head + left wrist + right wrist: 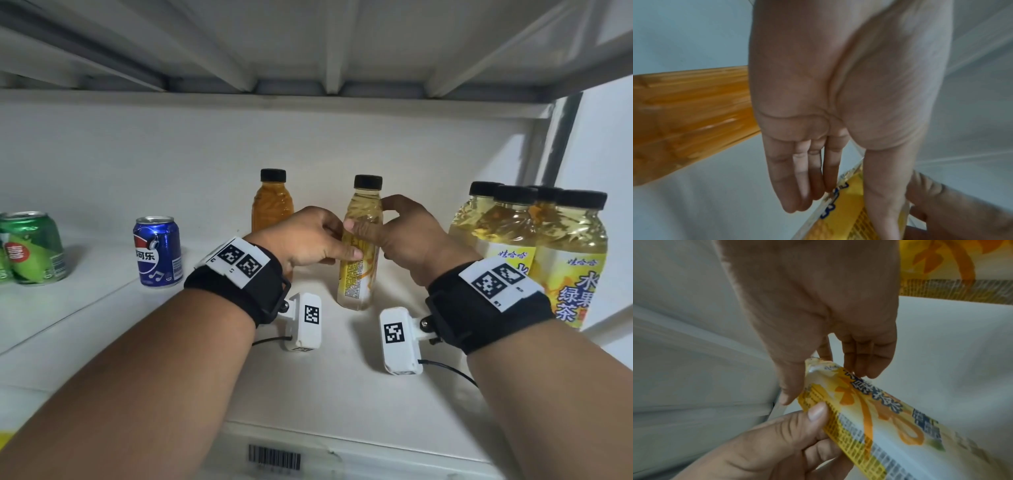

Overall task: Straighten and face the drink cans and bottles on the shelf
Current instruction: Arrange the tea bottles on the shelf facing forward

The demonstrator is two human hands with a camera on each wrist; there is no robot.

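Observation:
A yellow-labelled tea bottle point(358, 274) with a black cap stands mid-shelf, its small-print side turned toward me. Both hands hold it. My left hand point(346, 241) pinches its left side between thumb and fingers; in the left wrist view my left hand point(838, 194) lies against the label point(846, 224). My right hand point(370, 219) grips its shoulder from the right. In the right wrist view my right hand point(826, 379) closes round the bottle point(890, 426), with my left thumb point(818, 412) pressed on the label. An orange juice bottle point(272, 202) stands behind my left hand.
Several matching tea bottles point(548, 246) are grouped at the right, close to my right wrist. A blue Pepsi can point(157, 251) and green cans point(30, 246) stand at the left. The white shelf point(342, 394) has a back wall and a low shelf above.

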